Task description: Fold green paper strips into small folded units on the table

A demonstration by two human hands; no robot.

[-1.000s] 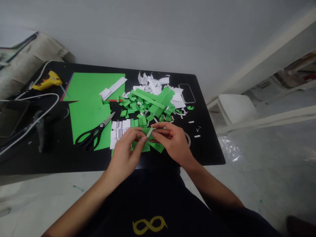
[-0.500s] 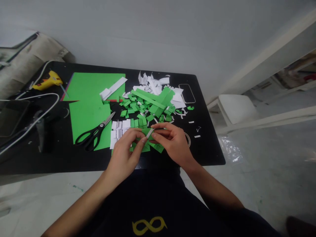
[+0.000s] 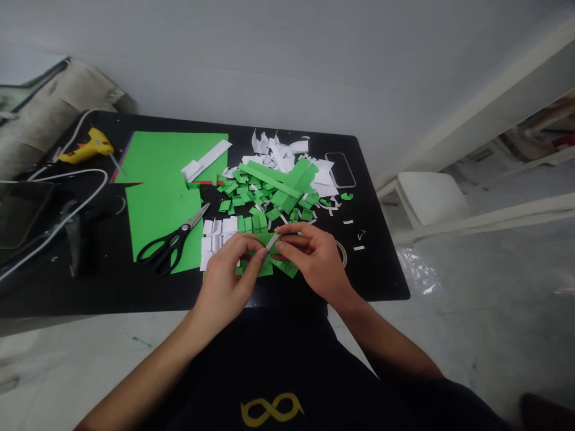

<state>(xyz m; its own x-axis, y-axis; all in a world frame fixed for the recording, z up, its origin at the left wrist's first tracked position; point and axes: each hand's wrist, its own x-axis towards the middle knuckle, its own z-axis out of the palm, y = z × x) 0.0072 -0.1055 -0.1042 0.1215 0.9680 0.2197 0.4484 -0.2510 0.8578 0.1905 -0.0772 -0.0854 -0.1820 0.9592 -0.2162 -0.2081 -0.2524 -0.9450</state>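
Between my two hands is a narrow white paper strip (image 3: 272, 241), slanting up to the right. The thumb and fingers of my left hand (image 3: 233, 266) pinch its lower end. My right hand (image 3: 314, 254) grips the upper end between thumb and forefinger. Beneath them lie green paper pieces (image 3: 287, 268), partly covered by my fingers. Folded white paper pieces (image 3: 215, 242) stand in rows just left of my left hand, with folded green pieces (image 3: 252, 224) beside them.
Black-handled scissors (image 3: 173, 242) rest on green sheets (image 3: 164, 212) to the left. A yellow glue gun (image 3: 90, 146) lies at the far left near a white cable (image 3: 101, 173). Green cuttings (image 3: 251, 191) and white scraps (image 3: 281, 152) heap at the back of the black table (image 3: 377, 257).
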